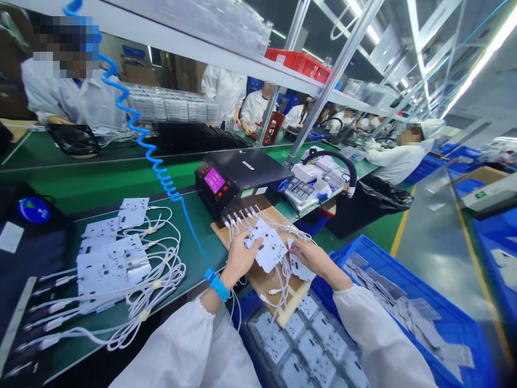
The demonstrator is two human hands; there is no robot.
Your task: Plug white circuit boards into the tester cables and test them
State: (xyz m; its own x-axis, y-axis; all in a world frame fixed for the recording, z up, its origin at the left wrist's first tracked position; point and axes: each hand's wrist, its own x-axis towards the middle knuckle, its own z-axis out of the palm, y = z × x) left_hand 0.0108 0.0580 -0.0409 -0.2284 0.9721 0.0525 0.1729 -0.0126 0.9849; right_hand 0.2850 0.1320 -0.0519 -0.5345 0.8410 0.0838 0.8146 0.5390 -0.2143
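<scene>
My left hand [241, 257], with a blue wrist strap [217, 284] on its wrist, grips a white circuit board [266, 245] dotted with small dark parts, thumb on top. It may be more than one board stacked. Beside it, my right hand [313, 258] is closed at the edge of another white circuit board [299, 268], partly hidden under the fingers. Both hands are over a wooden board [258, 283]. White cables [285, 275] with plugs hang below the held board.
A black tester [242, 172] with a pink screen stands behind the wooden board. Cabled circuit boards [109, 267] lie at left. A tray of boards [311, 350] sits below, and a blue bin [416, 318] at right. A coiled blue cord [145, 143] hangs in front. Co-workers sit across.
</scene>
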